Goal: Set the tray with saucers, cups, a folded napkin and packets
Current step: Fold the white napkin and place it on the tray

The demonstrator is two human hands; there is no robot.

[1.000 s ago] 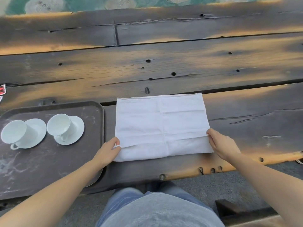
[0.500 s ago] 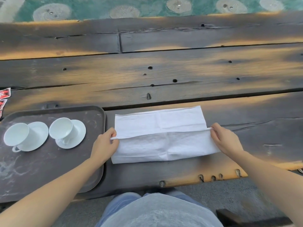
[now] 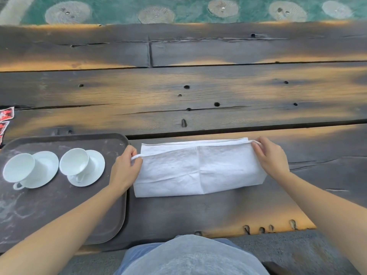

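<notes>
White cloth, the napkin (image 3: 198,167) lies on the dark plank table (image 3: 198,92) just right of the brown tray (image 3: 59,215), with its top layer folded over toward the far edge.

The main risk is a crooked fold. The corner pinched by the right hand (image 3: 270,157) already meets the far edge, while the corner pinched by the left hand (image 3: 125,167) sits nearer the body, short of that edge. Pressed down like this, the crease would probably run askew and the folded napkin would look lopsided on the tray. Pulling the left corner forward too hard could also drag the lower layer across the rough wood and bunch it.

A second hazard is on the left. That forearm crosses the tray's right rim, and the right cup (image 3: 74,161) on its saucer (image 3: 97,167) stands near the wrist, so a careless sweep could tip it. The left cup (image 3: 18,167) and its saucer (image 3: 47,165) are farther off. The red packets (image 3: 6,114) lie on the table beyond the tray, cut by the frame's left edge.

The napkin spans the gap between the hands. Each hand holds one end of the top layer between curled fingers and thumb, left at the tray side, right at the far right corner.
</notes>
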